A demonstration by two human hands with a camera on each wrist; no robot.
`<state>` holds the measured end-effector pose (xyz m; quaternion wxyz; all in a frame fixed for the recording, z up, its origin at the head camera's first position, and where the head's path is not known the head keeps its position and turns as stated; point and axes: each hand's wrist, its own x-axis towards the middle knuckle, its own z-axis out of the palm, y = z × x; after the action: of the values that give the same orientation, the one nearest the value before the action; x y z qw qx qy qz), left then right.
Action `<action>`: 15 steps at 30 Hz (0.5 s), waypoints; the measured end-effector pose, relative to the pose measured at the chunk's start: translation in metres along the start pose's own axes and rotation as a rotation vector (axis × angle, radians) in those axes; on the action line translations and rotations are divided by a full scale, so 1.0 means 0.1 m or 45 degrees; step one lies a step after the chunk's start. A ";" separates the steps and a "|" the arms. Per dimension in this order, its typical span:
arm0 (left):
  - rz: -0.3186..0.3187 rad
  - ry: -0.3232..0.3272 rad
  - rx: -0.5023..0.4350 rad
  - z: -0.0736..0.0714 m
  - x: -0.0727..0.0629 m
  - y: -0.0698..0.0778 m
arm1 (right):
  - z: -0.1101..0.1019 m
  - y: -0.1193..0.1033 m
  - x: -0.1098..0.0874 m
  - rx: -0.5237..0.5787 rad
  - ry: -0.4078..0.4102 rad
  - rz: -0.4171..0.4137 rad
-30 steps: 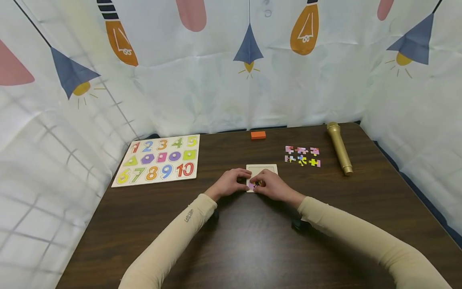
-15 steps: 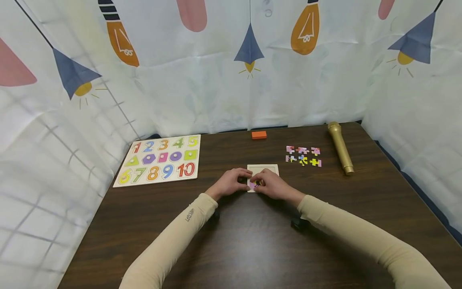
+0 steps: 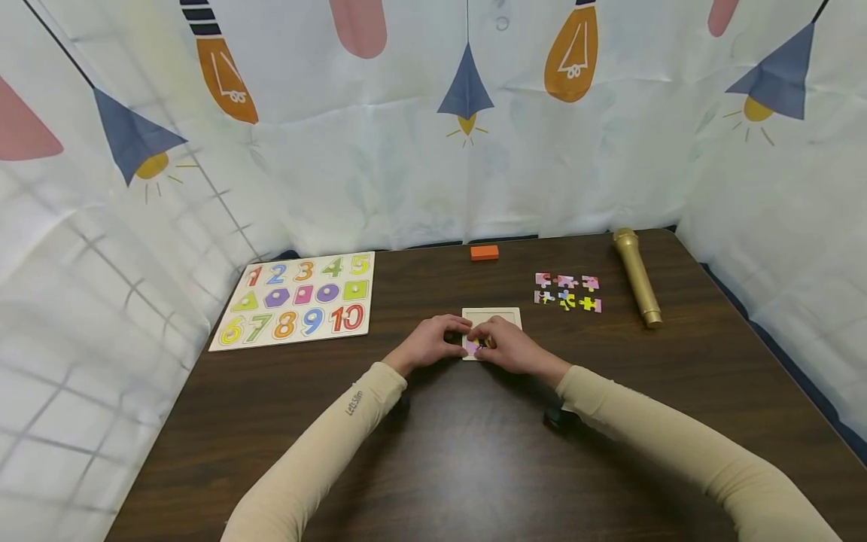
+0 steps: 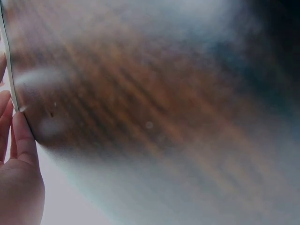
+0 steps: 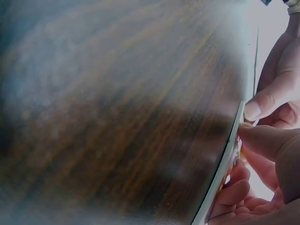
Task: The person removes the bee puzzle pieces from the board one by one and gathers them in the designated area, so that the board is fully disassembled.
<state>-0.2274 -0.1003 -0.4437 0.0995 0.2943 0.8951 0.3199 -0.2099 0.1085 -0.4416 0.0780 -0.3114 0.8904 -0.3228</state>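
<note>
A small pale puzzle tray (image 3: 493,311) lies mid-table in the head view, with pink, yellow and black puzzle pieces (image 3: 472,348) in its near part. My left hand (image 3: 433,342) grips the tray's left side, thumb at the near corner and fingertips farther up. My right hand (image 3: 512,347) is over the tray, thumb and fingers pinching a puzzle piece that they mostly hide. In the left wrist view, my left hand (image 4: 21,173) has its thumb against the tray's edge. The right wrist view shows my right hand's thumb (image 5: 265,139) at the tray edge (image 5: 224,161).
Several loose puzzle pieces (image 3: 567,282) lie in two rows right of the tray. Beyond them is a gold microphone (image 3: 638,278). An orange block (image 3: 484,254) sits at the back edge, and a number-and-shape board (image 3: 298,301) lies on the left. Printed white curtains (image 3: 406,165) enclose the table.
</note>
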 end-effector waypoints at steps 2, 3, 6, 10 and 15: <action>0.005 0.003 0.001 0.00 0.00 0.00 | 0.00 0.00 0.00 -0.004 -0.001 0.000; 0.006 0.004 0.000 0.00 0.00 -0.01 | 0.00 -0.01 0.00 -0.004 -0.002 0.002; 0.006 0.005 -0.003 0.00 0.00 0.00 | 0.00 -0.01 -0.01 -0.001 0.001 0.007; 0.003 0.001 -0.004 0.00 0.00 0.00 | 0.01 -0.01 -0.01 0.016 0.014 0.008; 0.003 0.006 -0.011 0.00 -0.01 0.01 | 0.02 0.01 -0.01 0.030 0.017 0.004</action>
<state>-0.2262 -0.1002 -0.4425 0.0984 0.2942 0.8935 0.3245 -0.2090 0.1089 -0.4435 0.0763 -0.3068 0.8875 -0.3353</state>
